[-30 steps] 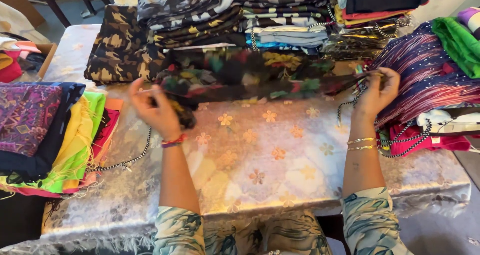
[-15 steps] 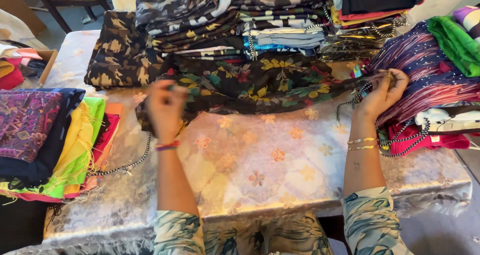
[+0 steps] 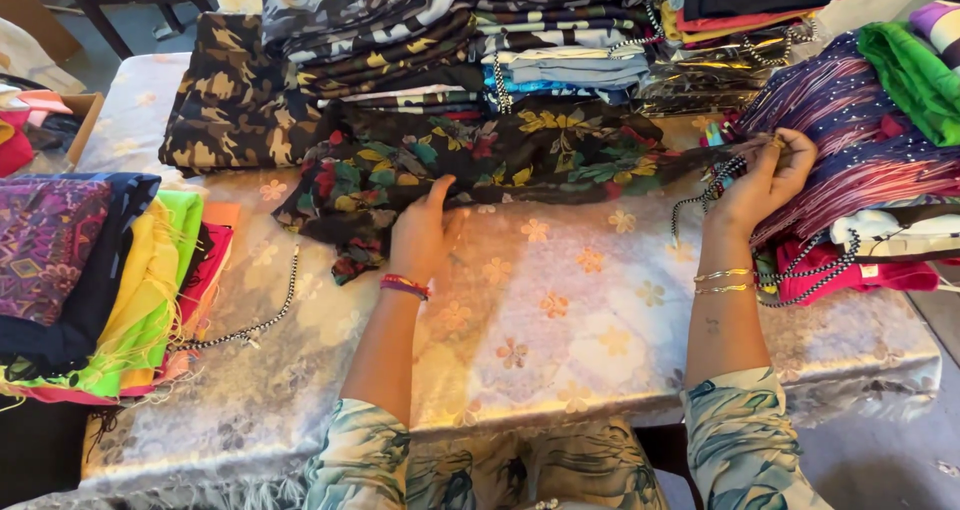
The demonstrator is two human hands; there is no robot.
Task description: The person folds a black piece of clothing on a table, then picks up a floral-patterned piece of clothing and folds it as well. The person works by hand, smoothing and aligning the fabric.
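A dark floral cloth [image 3: 500,155] lies spread across the far half of the table [image 3: 560,320]. My left hand [image 3: 425,232] rests on its near edge, fingers flat and pressing the fabric down. My right hand [image 3: 765,178] pinches the cloth's right end beside a purple striped pile [image 3: 850,140], with a black-and-white beaded cord [image 3: 700,195] hanging under it. Bangles sit on my right wrist, a red thread band on my left.
Camouflage garments [image 3: 235,95] and stacked folded clothes [image 3: 540,40] fill the far edge. Bright yellow, green and purple fabrics [image 3: 90,280] pile at the left, with a beaded cord [image 3: 255,320] trailing out. Green and pink clothes [image 3: 900,65] sit at the right.
The floral cloth was held bunched up and has been stretched out and laid flat. My left hand has moved right and down onto its near edge.
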